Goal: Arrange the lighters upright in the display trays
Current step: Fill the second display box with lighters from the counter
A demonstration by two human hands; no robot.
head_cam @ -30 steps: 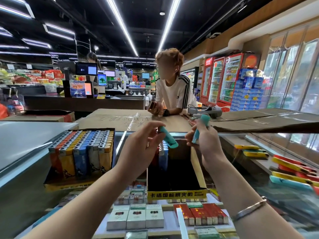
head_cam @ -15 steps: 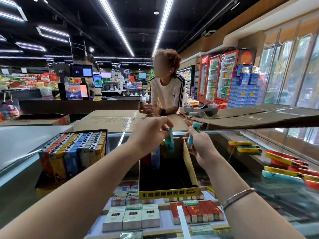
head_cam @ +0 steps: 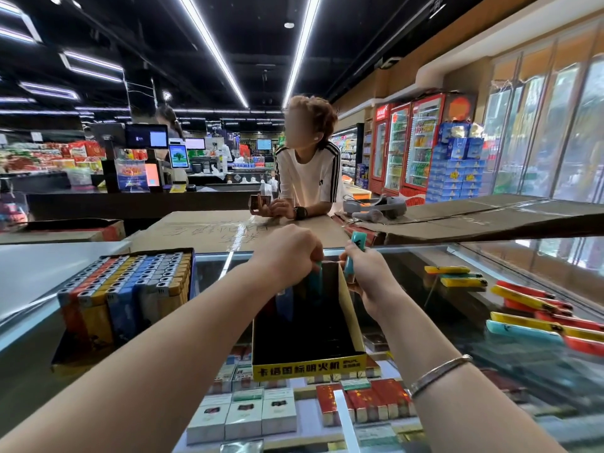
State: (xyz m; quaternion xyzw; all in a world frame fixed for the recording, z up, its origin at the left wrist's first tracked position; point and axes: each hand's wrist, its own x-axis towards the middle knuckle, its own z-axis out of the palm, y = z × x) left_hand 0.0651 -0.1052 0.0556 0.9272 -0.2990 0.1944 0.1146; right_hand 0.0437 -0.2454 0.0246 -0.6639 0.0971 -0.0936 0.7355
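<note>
Loading of the second display tray (head_cam: 309,364), a yellow-fronted cardboard box standing near the middle of the glass-topped desk (head_cam: 490,361). The left hand (head_cam: 287,253) reaches over the tray's far end with its fingers curled round a teal lighter (head_cam: 316,278), which stands nearly upright and is partly inside the tray, beside a few lighters already set against the far wall; whether its base touches the tray floor cannot be told. The right hand (head_cam: 367,279), just beside the tray's right wall, grips a second teal lighter (head_cam: 354,253) held upright above the rim. Most of the tray floor is dark and bare. Toward the desk's left edge stands a full tray (head_cam: 125,289) with rows of lighters packed upright. Toward the right edge lie loose lighters (head_cam: 529,318), yellow, red and teal, flat on the glass and well apart from the hands. The step in hand appears to be seating the left lighter in the back row. The next move probably calls for releasing it without tipping its neighbours, then lowering the right-hand lighter into the adjoining place, kept vertical and pressed close to the row.
</note>
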